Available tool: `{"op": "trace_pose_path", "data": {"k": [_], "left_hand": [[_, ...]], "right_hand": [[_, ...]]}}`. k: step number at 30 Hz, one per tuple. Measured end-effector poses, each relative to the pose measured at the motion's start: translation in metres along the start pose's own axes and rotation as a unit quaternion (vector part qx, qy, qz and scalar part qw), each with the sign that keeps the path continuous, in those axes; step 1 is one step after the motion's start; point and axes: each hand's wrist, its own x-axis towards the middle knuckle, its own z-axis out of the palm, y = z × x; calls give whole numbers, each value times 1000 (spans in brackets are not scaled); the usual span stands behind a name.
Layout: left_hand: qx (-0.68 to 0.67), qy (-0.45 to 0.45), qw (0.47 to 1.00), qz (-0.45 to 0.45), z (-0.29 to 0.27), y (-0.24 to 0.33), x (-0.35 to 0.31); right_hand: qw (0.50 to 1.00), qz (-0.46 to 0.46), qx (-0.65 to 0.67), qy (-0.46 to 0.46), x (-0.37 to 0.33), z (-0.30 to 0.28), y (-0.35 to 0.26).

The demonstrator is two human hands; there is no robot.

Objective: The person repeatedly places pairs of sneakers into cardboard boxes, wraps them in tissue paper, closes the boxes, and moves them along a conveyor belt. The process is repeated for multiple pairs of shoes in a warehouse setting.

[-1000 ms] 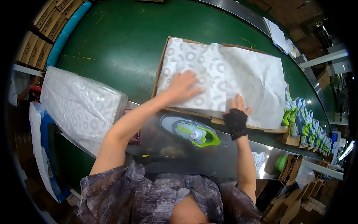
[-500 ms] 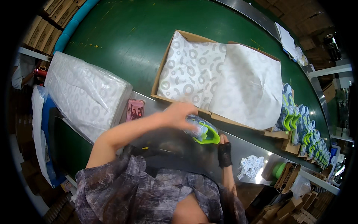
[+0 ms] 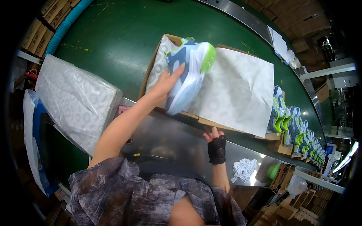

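My left grip point(image 3: 166, 83) is clamping a blue-and-green shoe point(image 3: 189, 81) over a paper-lined box point(image 3: 211, 123); my right grip point(image 3: 216, 144), fingers apart, is hovering near its edge.

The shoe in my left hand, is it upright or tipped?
Tipped onto its side: your left hand grips the shoe with its sole facing the picture's right.

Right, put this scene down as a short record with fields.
Left hand: gripping a blue-and-lime shoe above the box
Right hand: in a black fingerless glove, beside the box's near edge, contact unclear
Box: open cardboard, white paper spread over it
Person's left: plastic-wrapped bundle
Person's right: row of similar shoes, small white packets
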Motion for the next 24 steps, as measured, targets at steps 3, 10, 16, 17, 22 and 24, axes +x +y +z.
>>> {"op": "trace_pose_path", "data": {"k": [3,10,16,17,22,24], "left_hand": [[89,81,992,-48,-28,-66,87],[86,-165,965,-187,19,-43,35],[160,152,967,128,-53,-20,14],[224,141,955,137,-48,-18,8],[347,170,920,70,-69,-22,16],[373,173,890,197,-66,-46,7]], "right_hand": [[998,44,49,24,13,28,2],[894,-270,-309,179,18,34,-4],[607,-429,-667,56,38,39,-2],[585,-442,-678,53,39,41,7],[611,-441,-657,25,33,59,4],[627,-435,-646,20,32,43,14]]}}
